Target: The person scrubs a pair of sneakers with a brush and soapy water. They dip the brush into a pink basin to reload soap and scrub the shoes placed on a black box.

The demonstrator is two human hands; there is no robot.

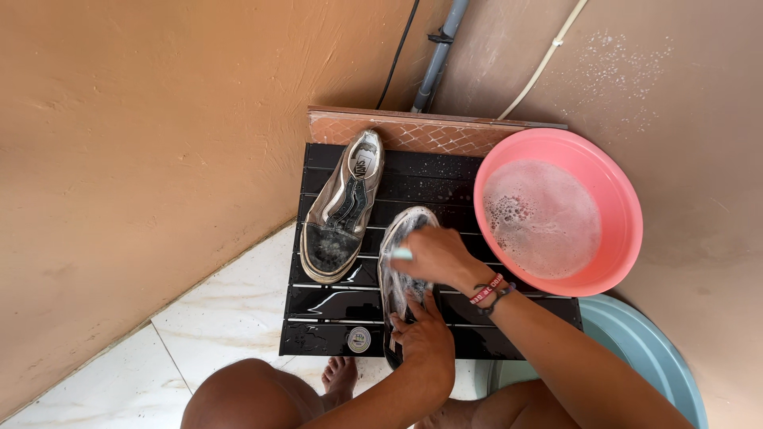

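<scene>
Item 1: soapy shoe (pixel 400 238), lying lengthwise on the black slatted surface (pixel 334 306), toe pointing away from the person, heel toward them. It lies flat on the slats, so runoff can likely drain through the gaps.

Item 2: left hand (pixel 425 338), grip closed around the heel end of that shoe, pinning it so it will not slide under pressure.

Item 3: right hand (pixel 433 254), over the shoe's middle, fingers curled shut on a small pale brush (pixel 401 254) of which only the end shows; the bristles are hidden, presumably pressed against the upper. Bracelets sit at this wrist.

Item 4: second shoe (pixel 343 208), to the left, apart from the first, laceless, toe cap dark and wet; set clear of the working hand.

Item 5: pink basin (pixel 620 238) of sudsy water, just right of the surface, within the right hand's reach for dipping.

Item 6: blue basin (pixel 660 349), partly under the pink one, contents hidden.

Item 7: tan walls (pixel 143 159), meeting in a corner behind; foam flecks on the right wall.
</scene>
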